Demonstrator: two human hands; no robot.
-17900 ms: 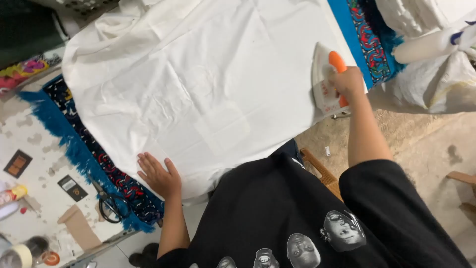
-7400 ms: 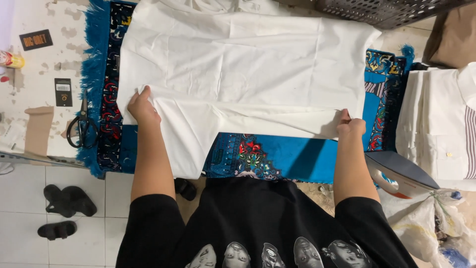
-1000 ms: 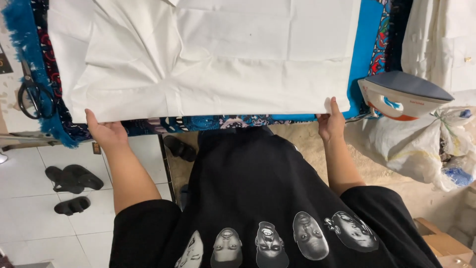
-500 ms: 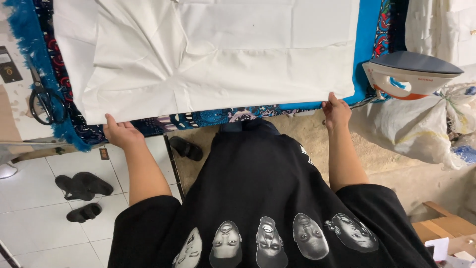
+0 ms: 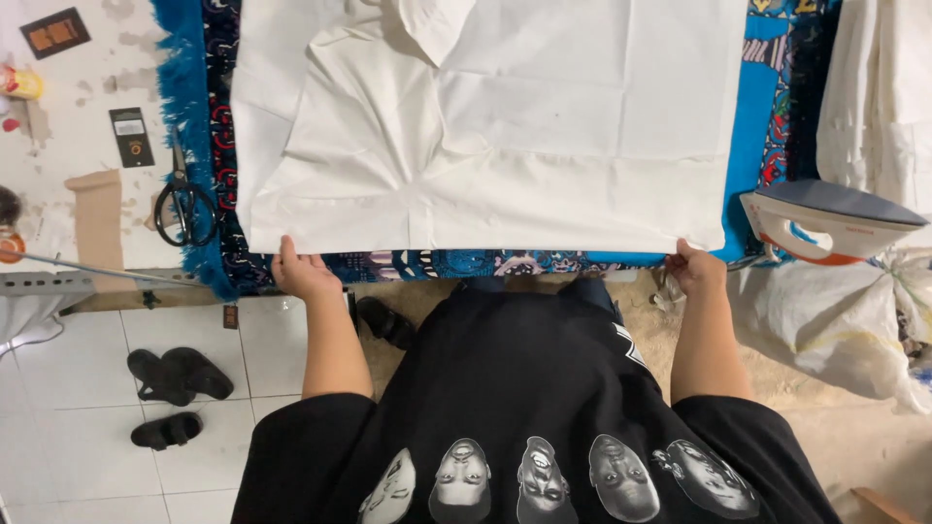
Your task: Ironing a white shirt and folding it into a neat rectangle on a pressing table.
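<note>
The white garment [image 5: 485, 126] runs off the top edge, so its far end is unseen, and a fold at 12 o'clock hides part of it. Both hands' fingertips are tucked at the cloth's near hem: the left hand [image 5: 303, 274] at 8 o'clock, the right hand [image 5: 695, 269] at 4 o'clock, each pinching the edge. The garment lies flat on a blue patterned cloth [image 5: 752, 146], long axis from 9 to 3 o'clock. Scissors [image 5: 184, 204] lie at 9 o'clock, an iron [image 5: 830, 221] at 3, black sandals [image 5: 175, 388] on white tiles.
</note>
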